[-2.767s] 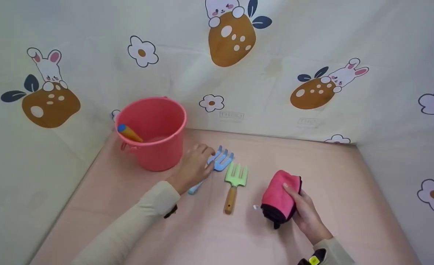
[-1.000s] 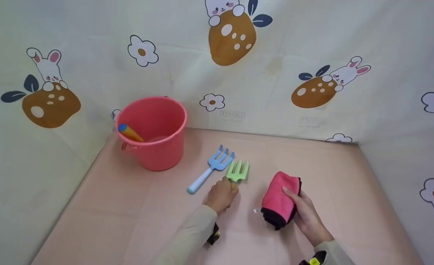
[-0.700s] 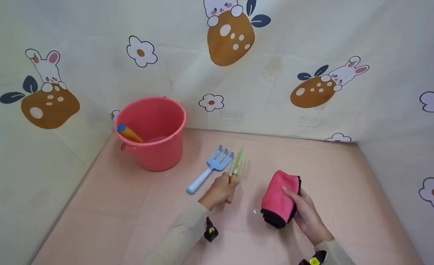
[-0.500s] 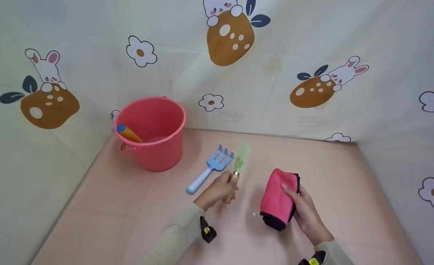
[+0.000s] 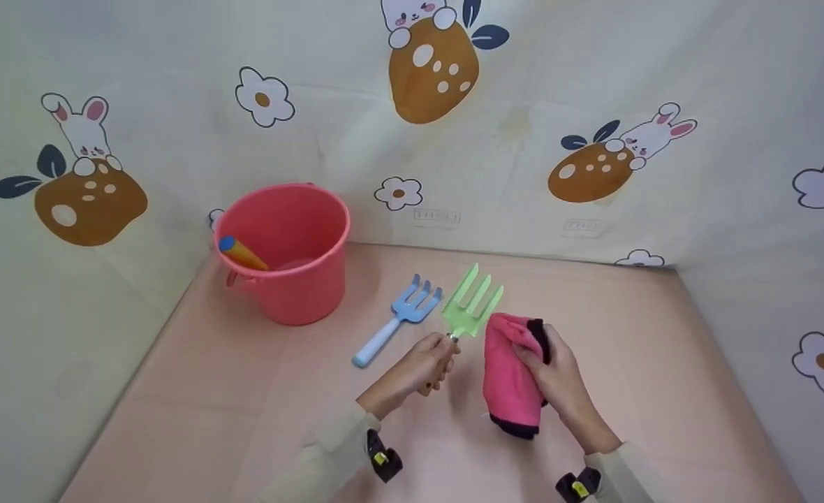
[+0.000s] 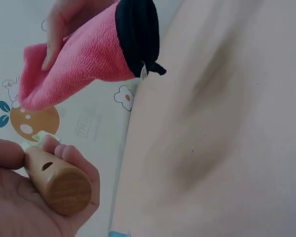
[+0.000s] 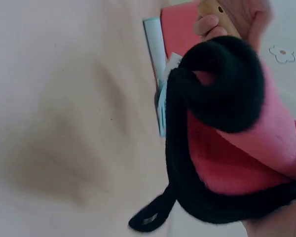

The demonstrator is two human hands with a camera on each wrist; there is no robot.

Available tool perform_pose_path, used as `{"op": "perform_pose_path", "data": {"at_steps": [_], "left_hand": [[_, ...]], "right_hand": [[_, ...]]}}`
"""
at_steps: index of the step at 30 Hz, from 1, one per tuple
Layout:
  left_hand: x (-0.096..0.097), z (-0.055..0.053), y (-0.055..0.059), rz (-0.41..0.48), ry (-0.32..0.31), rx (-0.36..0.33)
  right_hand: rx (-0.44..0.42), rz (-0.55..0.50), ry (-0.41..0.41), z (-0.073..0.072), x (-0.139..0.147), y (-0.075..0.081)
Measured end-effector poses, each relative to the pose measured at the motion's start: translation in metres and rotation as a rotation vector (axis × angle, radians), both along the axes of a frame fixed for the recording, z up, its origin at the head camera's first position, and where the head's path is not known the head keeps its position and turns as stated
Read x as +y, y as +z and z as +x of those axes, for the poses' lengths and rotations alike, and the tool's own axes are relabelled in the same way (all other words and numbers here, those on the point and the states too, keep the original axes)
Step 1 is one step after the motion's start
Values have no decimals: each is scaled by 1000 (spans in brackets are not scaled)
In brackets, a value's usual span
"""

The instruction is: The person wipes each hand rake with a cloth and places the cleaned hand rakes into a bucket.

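My left hand [image 5: 419, 365] grips the wooden handle of a green hand fork [image 5: 469, 304], its tines pointing up and away over the table. In the left wrist view the butt of the handle, with its hole, lies in the curled fingers. A folded pink towel [image 5: 511, 377] with black edging is held in my right hand [image 5: 555, 370], thumb on its front. The towel is raised just right of the green fork's head. Its black rim and hanging loop fill much of the right wrist view. A blue hand fork [image 5: 399, 318] lies on the table left of the green one.
A pink bucket [image 5: 307, 293] stands at the back left, with a yellow-orange handle [image 5: 243, 253] with a blue end leaning inside it. Printed cloth walls [image 5: 524, 161] enclose the back and sides of the pinkish table [image 5: 244, 419].
My left hand left the blue fork, took the green fork by its handle, lifted it and turned its tines face up. My right hand raised the towel and moved it left toward the fork.
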State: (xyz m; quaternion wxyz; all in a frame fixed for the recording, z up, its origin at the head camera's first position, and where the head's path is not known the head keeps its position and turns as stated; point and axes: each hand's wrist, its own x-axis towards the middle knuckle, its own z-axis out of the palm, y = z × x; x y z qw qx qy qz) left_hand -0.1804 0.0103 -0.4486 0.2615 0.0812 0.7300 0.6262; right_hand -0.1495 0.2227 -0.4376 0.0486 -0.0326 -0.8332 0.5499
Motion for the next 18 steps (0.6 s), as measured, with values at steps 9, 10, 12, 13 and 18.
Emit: {"op": "perform_pose_path", "data": {"at_steps": [9,10,12,13,18], "left_hand": [[7,7,-4,-151,5,120],[8,8,-6,-159,11,154],[10,9,-8,-185,23,237],[12,10,-9,-199,28,283],[18,15,-13,-321,57,472]], "right_hand": [[233,296,66,3,-26,-2],[251,330,62,3,-29,-2],[291,409,48,3,-33,-2],[310,447,43,3,-35,-2],[366,602,-9,2,-41,-4]]}}
